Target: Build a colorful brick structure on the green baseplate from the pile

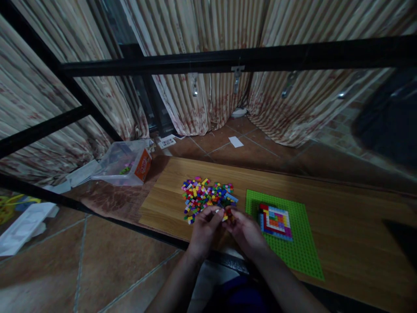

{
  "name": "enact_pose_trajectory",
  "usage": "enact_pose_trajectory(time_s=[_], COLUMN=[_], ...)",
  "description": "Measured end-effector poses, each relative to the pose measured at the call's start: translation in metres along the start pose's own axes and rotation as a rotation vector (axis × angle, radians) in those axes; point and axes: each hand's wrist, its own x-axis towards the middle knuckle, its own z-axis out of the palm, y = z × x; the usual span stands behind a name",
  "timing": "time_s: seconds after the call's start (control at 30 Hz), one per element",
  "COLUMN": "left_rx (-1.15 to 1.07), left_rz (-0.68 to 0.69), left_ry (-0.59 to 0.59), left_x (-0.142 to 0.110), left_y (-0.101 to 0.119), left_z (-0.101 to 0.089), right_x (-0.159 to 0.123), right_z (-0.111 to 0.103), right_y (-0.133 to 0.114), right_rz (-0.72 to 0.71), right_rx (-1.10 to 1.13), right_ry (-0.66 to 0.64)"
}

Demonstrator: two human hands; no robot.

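Left hand [204, 226] and right hand [246, 231] close together over the table's near edge, fingertips of both pinching a few small bricks [225, 215]; exact pieces too small for me to make out. Just beyond: pile of loose multicoloured bricks [199, 198] on the wooden tabletop [345, 226]. Right of the hands: green baseplate [304, 254] bearing a multicoloured brick square [276, 222]. Far left: clear plastic bin [112, 178], orange label. Striped curtains [224, 30] behind.

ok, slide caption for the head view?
Left hand and right hand hold small bricks by the loose pile; a square build sits on the green baseplate.
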Motion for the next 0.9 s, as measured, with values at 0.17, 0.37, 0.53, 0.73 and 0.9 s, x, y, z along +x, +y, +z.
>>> enact_pose_trajectory(time_s=[0.17, 0.37, 0.53, 0.73, 0.9], left_rx=[0.192, 0.316, 0.333, 0.390, 0.311], left_rz=[0.066, 0.107, 0.136, 0.166, 0.136], left_ry=[-0.090, -0.079, 0.046, -0.008, -0.036], left_x=[-0.001, 0.000, 0.002, 0.000, -0.003], left_y=[0.005, -0.001, -0.001, 0.004, 0.000], left_z=[-0.001, -0.004, -0.006, -0.007, -0.006], right_x=[-0.001, -0.002, -0.007, -0.011, -0.014], right_z=[0.003, 0.004, 0.002, 0.005, 0.007], right_y=[0.001, 0.003, 0.003, 0.002, 0.000], right_rz=[0.020, -0.026, -0.010, -0.043, 0.024], right_rx=[-0.009, -0.197, -0.276, -0.350, -0.247], right_ry=[0.013, -0.006, 0.031, -0.014, -0.021])
